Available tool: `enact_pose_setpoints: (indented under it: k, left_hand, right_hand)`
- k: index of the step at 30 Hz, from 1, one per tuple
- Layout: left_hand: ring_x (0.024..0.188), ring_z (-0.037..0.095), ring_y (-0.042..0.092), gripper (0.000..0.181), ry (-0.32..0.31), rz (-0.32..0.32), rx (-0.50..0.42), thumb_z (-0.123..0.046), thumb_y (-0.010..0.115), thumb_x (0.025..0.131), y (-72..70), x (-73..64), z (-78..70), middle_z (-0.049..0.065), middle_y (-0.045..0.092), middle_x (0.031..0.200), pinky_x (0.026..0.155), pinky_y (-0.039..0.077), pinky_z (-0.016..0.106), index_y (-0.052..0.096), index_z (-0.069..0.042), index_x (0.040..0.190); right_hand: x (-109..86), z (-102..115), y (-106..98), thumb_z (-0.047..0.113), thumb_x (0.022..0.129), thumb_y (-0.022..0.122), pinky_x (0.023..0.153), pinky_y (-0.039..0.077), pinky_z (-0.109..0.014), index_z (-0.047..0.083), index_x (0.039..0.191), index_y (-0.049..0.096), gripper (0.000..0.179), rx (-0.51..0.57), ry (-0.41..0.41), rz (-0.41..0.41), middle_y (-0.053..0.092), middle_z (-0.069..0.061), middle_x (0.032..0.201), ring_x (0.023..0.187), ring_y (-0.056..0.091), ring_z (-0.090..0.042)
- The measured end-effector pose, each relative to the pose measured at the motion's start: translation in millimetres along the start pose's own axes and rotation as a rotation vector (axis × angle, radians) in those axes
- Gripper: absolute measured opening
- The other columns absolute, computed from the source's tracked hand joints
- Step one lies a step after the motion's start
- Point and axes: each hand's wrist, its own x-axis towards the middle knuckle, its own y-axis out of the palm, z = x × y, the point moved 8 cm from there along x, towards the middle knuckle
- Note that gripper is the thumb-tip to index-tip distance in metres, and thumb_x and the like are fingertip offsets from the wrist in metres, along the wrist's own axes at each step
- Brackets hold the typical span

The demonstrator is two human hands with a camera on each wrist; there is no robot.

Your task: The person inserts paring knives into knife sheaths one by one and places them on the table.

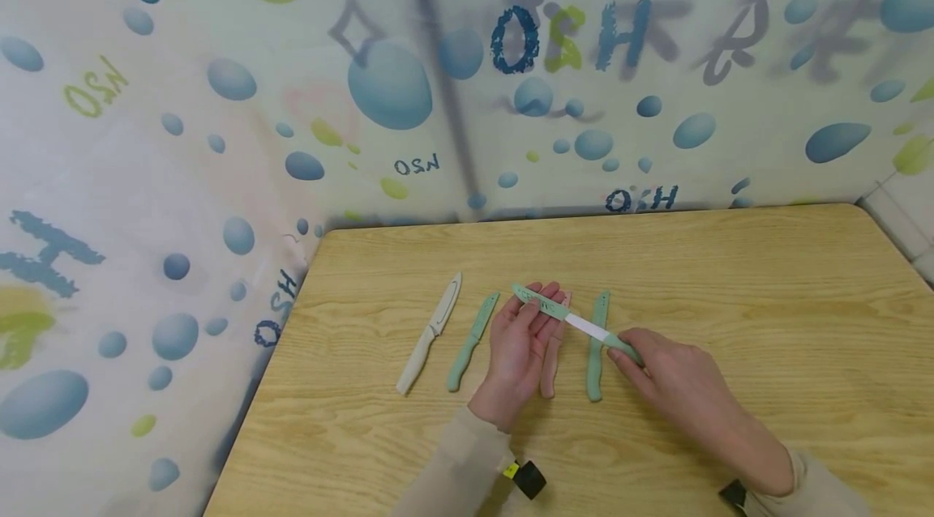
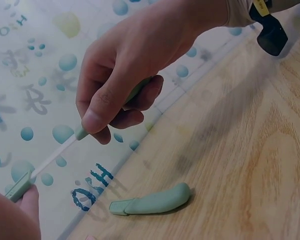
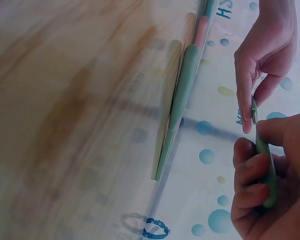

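Note:
Above the table, a small knife with a white blade (image 1: 586, 328) and green handle (image 2: 136, 90) points into its green sheath (image 1: 540, 302), much of the blade showing between them. My left hand (image 1: 514, 351) pinches the sheath between thumb and fingers, palm turned up. The knife's handle is gripped in my right hand (image 1: 682, 379), thumb near the blade end. Under the left hand lies a pink knife (image 1: 549, 375), partly hidden. A sheathed green knife (image 1: 594, 375) rests on the table beneath the held knife, also visible in the left wrist view.
Left of the hands, another green knife (image 1: 461, 359) and a longer cream knife (image 1: 417, 359) lie slanted on the wooden table (image 1: 314, 436). A patterned curtain with blue drops (image 1: 390, 87) stands behind the table and along its left side.

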Motion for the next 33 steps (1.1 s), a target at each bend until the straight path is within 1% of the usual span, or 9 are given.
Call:
enact_pose_setpoints:
  k: [5, 11, 18, 21, 28, 33]
  left_hand:
    - [0.132, 0.039, 0.057, 0.036, -0.007, 0.004, 0.009, -0.003, 0.042, 0.111, -0.2, 0.1, 0.9, 0.025, 0.063, 0.135, 0.103, 0.053, 0.036, 0.041, 0.013, 0.143]
    - [0.133, 0.039, 0.056, 0.034, -0.019, 0.003, 0.003, -0.003, 0.042, 0.111, -1.3, 0.5, 2.8, 0.023, 0.065, 0.132, 0.102, 0.054, 0.036, 0.044, 0.012, 0.141]
    - [0.126, 0.032, 0.063, 0.029, -0.025, 0.014, 0.032, -0.003, 0.042, 0.110, 1.2, -1.3, 4.5, 0.025, 0.062, 0.136, 0.105, 0.052, 0.036, 0.050, 0.009, 0.136]
    - [0.126, 0.032, 0.064, 0.029, -0.020, 0.011, 0.027, -0.003, 0.042, 0.110, 2.2, -1.9, 5.5, 0.026, 0.062, 0.136, 0.105, 0.052, 0.036, 0.050, 0.009, 0.135]
    - [0.134, 0.039, 0.055, 0.027, -0.031, 0.030, 0.005, -0.003, 0.042, 0.110, 5.1, -2.8, 8.7, 0.024, 0.064, 0.132, 0.106, 0.051, 0.036, 0.050, 0.008, 0.133]
    - [0.134, 0.040, 0.055, 0.029, -0.032, 0.031, 0.010, -0.003, 0.042, 0.110, 5.6, -2.8, 10.1, 0.023, 0.065, 0.131, 0.106, 0.051, 0.036, 0.048, 0.011, 0.135]
  right_hand:
    - [0.5, 1, 0, 0.018, 0.094, 0.078, 0.044, 0.031, -0.021, 0.009, 0.100, 0.067, 0.015, 0.006, -0.003, -0.006, 0.054, 0.009, 0.072, 0.055, 0.037, -0.003]
    - [1.6, 2, 0, 0.018, 0.093, 0.078, 0.044, 0.031, -0.021, 0.008, 0.101, 0.067, 0.016, 0.010, -0.017, -0.015, 0.053, 0.009, 0.072, 0.055, 0.037, -0.003]
    - [3.1, 4, 1, 0.017, 0.092, 0.079, 0.045, 0.031, -0.021, 0.007, 0.101, 0.067, 0.018, 0.008, -0.023, -0.017, 0.053, 0.008, 0.072, 0.056, 0.038, -0.003]
    - [3.4, 5, 2, 0.017, 0.092, 0.079, 0.045, 0.031, -0.021, 0.008, 0.100, 0.066, 0.018, 0.013, -0.022, -0.018, 0.051, 0.009, 0.072, 0.056, 0.038, -0.003]
    - [3.2, 7, 0, 0.016, 0.091, 0.080, 0.045, 0.030, -0.021, 0.009, 0.099, 0.066, 0.018, 0.011, -0.040, -0.050, 0.048, 0.010, 0.070, 0.055, 0.036, -0.001]
    - [4.0, 7, 1, 0.015, 0.092, 0.079, 0.045, 0.031, -0.021, 0.010, 0.099, 0.066, 0.016, 0.021, -0.038, -0.044, 0.049, 0.010, 0.071, 0.056, 0.037, -0.001]
